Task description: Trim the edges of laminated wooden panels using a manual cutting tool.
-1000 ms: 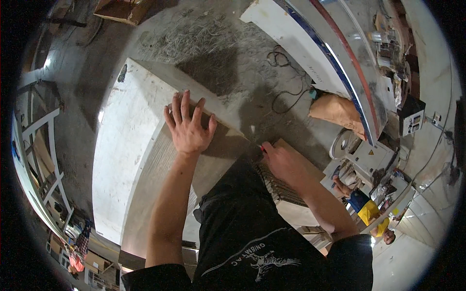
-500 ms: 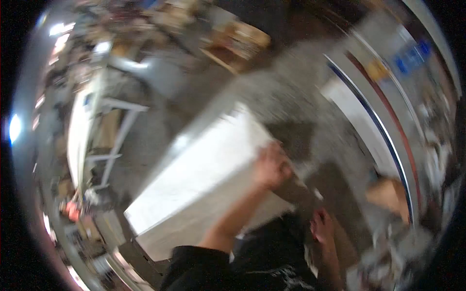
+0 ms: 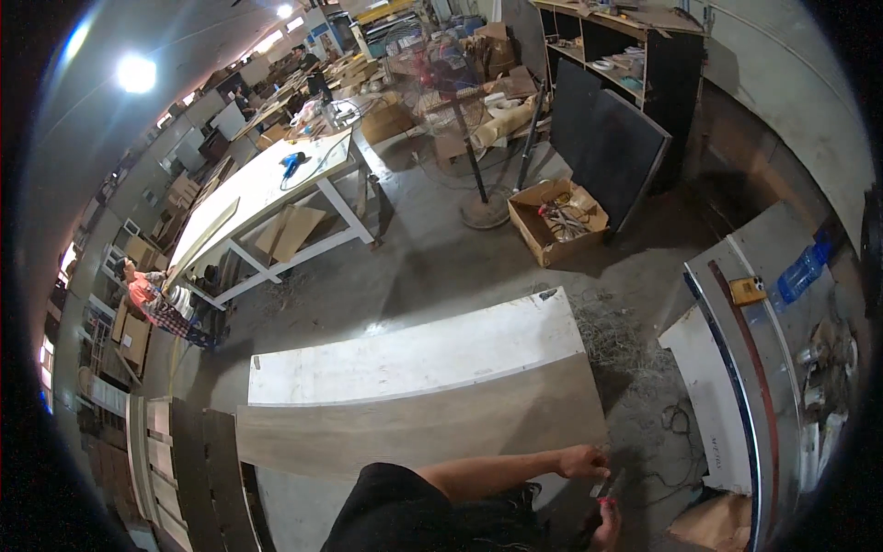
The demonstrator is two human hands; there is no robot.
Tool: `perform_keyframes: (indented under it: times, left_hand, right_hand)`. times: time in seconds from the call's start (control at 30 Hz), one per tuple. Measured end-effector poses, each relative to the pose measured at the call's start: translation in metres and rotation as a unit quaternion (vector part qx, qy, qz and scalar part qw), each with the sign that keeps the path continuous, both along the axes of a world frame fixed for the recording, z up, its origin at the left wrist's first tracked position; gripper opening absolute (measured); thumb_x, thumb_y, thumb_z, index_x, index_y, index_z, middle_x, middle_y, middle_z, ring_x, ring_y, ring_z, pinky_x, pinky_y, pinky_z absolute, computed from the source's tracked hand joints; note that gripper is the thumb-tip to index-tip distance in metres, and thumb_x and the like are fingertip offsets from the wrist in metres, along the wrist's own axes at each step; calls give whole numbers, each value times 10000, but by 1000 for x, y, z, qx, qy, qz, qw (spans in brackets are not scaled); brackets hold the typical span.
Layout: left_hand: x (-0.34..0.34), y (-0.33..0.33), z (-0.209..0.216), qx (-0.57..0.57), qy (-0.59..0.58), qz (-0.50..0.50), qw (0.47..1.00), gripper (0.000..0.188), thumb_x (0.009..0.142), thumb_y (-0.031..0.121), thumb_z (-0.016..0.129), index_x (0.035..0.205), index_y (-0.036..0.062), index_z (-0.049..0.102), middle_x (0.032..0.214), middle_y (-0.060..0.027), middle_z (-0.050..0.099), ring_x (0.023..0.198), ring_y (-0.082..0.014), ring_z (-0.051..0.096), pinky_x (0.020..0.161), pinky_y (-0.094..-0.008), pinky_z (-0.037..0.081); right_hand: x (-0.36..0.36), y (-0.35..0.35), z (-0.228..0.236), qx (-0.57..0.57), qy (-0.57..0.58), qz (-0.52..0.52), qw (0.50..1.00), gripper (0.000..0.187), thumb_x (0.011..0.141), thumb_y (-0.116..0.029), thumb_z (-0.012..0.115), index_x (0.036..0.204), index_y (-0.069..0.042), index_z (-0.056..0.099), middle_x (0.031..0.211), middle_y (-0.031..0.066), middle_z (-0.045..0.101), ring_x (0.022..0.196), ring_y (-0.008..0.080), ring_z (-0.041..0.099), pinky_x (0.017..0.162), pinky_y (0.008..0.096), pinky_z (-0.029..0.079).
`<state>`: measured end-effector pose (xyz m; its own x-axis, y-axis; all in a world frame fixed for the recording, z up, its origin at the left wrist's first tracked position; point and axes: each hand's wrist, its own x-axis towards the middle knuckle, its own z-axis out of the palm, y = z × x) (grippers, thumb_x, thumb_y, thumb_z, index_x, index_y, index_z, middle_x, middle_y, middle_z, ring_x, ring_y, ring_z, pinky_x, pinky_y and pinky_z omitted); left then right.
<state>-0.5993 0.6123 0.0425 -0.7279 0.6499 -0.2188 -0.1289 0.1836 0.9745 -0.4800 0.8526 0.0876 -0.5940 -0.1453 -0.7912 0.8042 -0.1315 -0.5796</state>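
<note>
My left hand point(image 3: 583, 461) reaches across to the right, past the near right corner of a brown wood panel point(image 3: 441, 409). Its fingers are curled together; what they pinch, if anything, is too small to make out. Just below it, my right hand point(image 3: 605, 528) is closed on a small red-handled tool point(image 3: 604, 502). The tool's pale end points toward the left hand; its exact kind is unclear. Beyond the brown panel, alongside it, lies a long white panel point(image 3: 414, 348) with dark marks at two corners.
A white worktable point(image 3: 267, 184) with a blue tool stands far left, a person point(image 3: 152, 299) beside it. Ahead are a pedestal fan point(image 3: 474, 166) and a cardboard box of tools point(image 3: 556, 230). At right, a bench point(image 3: 736, 248) carries a yellow device and blue bottle.
My left hand has moved off the panel's right end, down and right toward my right hand. The head view has tilted up, showing more of the room, and is sharper.
</note>
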Motion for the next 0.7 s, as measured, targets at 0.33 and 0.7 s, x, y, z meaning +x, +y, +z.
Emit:
perform_keyframes:
  times: [0.33,0.7]
  left_hand:
    - [98,62,-57,38,323,129,937,432,991,367,640,1234,11,675,1061,-193,715,1039,-353,678,921,-462,515]
    - [149,16,101,-67,-52,-20,996,418,1055,415,550,1208,45,671,1033,-160,731,960,-303,708,857,-403,543]
  right_hand:
    - [111,-6,34,150,40,-29,987,463,1055,-391,567,1455,-168,495,793,11,587,484,132,389,460,328,390]
    - [195,-65,-5,12,178,-186,966,264,1038,-289,599,1162,-60,642,818,52,651,620,172,612,499,314,457]
